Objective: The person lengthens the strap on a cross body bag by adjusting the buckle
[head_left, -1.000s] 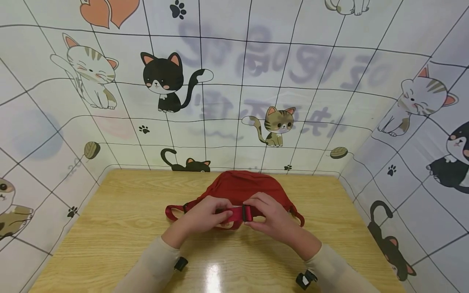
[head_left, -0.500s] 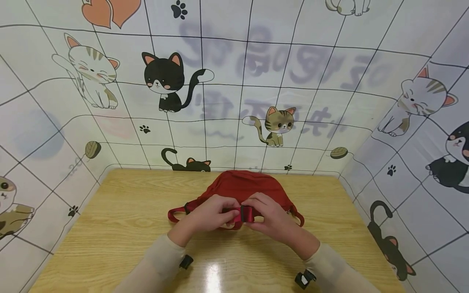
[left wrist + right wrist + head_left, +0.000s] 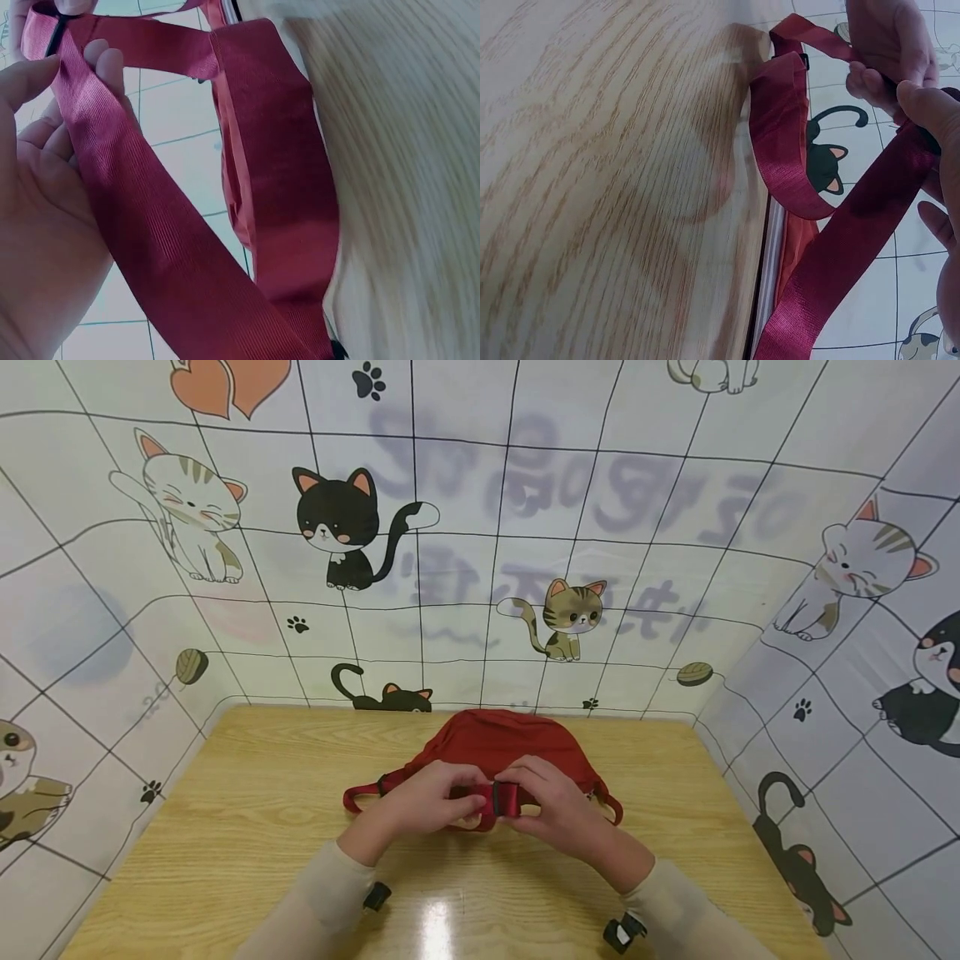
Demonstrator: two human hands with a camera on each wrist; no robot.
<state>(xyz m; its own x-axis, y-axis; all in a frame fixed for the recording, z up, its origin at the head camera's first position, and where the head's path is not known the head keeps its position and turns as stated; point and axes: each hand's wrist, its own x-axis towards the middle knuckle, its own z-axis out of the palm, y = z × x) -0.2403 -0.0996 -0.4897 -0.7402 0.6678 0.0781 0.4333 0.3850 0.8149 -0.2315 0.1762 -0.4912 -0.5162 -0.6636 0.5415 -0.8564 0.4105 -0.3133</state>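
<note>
A red bag (image 3: 502, 739) lies on the wooden table, its straps toward me. In front of it both hands hold up a dark-red webbing strap (image 3: 161, 225) that carries a black buckle (image 3: 497, 798). My left hand (image 3: 431, 800) grips the strap just left of the buckle between thumb and fingers. On the other side, my right hand (image 3: 558, 806) pinches the strap and the buckle's edge. A short fold of strap shows right of the buckle. In the right wrist view, fingers partly hide the buckle, and the strap (image 3: 855, 232) runs down from the right hand.
Strap loops (image 3: 363, 797) stick out at the bag's left and right (image 3: 617, 810). The wooden table (image 3: 255, 827) meets a white grid-patterned backdrop (image 3: 465, 560) with printed cats behind and at both sides. A black device (image 3: 624, 932) hangs at the right wrist.
Over the second, my left hand has moved slightly right, nearer the buckle. Less strap shows left of the buckle and a slightly wider fold right of it. My right hand has barely moved.
</note>
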